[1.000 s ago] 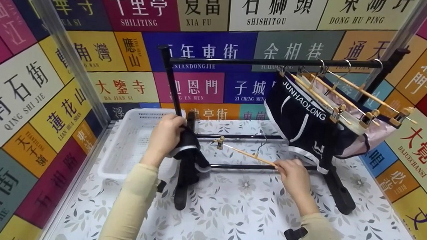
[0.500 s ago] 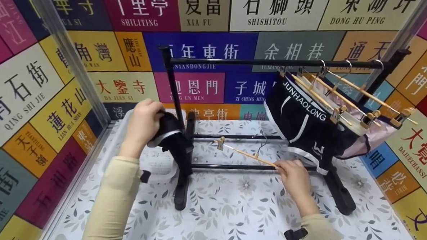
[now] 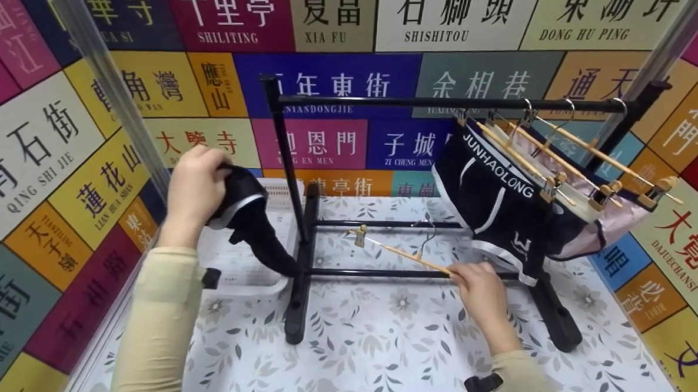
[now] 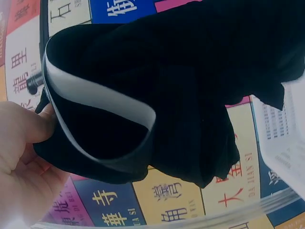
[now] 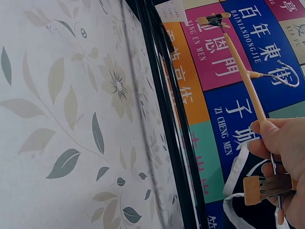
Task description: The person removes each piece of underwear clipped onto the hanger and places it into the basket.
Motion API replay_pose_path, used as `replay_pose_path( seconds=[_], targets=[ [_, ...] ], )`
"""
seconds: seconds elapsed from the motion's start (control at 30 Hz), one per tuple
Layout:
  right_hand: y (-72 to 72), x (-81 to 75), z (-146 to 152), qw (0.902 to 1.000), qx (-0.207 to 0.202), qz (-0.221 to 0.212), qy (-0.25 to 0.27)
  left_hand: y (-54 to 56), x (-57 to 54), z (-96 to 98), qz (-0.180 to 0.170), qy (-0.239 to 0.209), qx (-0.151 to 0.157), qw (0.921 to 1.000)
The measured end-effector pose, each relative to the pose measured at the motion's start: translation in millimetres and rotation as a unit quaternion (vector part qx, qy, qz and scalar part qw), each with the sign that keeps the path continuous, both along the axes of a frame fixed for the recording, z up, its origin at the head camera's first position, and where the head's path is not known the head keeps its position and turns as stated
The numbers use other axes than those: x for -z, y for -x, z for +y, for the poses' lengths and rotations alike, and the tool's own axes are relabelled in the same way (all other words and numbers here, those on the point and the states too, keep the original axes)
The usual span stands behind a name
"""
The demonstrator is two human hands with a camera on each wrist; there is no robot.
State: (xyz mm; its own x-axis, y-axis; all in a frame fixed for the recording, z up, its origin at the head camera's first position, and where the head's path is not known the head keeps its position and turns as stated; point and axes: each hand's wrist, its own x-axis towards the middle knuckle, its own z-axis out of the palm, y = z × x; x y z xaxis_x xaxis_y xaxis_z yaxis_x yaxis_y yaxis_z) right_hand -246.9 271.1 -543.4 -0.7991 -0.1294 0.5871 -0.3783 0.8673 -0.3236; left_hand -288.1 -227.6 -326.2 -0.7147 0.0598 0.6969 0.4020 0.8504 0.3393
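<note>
On the left in the head view, my left hand pinches a pair of black underpants by the edge, and the cloth hangs down over the basket toward the rack's left foot. The left wrist view shows its pale waistband gaping in a loop beside my thumb. My right hand grips a wooden clip hanger near one end, low in front of the rack. At the hanger's far end sits a clip with nothing in it; the metal hook points away.
A black garment rack stands across the middle. Several pairs of underpants hang by clip hangers at its right end, black boxer briefs in front. A white plastic basket sits by the rack's left leg. Sign-covered walls close in the sides and back.
My left hand has moved left and up from the rack's left leg, drawing the black underpants over the basket. The right hand and its hanger have stayed put.
</note>
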Motion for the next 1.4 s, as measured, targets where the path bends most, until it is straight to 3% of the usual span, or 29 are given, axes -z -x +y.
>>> replay_pose_path(
  seconds=[0.23, 0.47, 0.8, 1.4],
  targets=[
    [-2.2, -2.6, 0.5, 0.9996, 0.007, -0.029, 0.0, 0.7, -6.7, -15.2, -0.01, -0.008, -0.026, 0.9996],
    [-3.1, -3.1, 1.0, 0.9993, 0.01, -0.036, -0.003, 5.7, 1.5, -30.5, -0.046, -0.023, -0.053, 0.9973],
    [-1.2, 1.5, 0.0, 0.9998, -0.006, 0.02, 0.002, 15.2, 38.9, -40.1, -0.08, 0.001, -0.06, 0.995],
    [-1.4, 3.3, -0.6, 1.0, 0.001, -0.005, -0.002, 29.1, 92.3, -34.7, -0.131, 0.028, -0.06, 0.9892]
  ],
)
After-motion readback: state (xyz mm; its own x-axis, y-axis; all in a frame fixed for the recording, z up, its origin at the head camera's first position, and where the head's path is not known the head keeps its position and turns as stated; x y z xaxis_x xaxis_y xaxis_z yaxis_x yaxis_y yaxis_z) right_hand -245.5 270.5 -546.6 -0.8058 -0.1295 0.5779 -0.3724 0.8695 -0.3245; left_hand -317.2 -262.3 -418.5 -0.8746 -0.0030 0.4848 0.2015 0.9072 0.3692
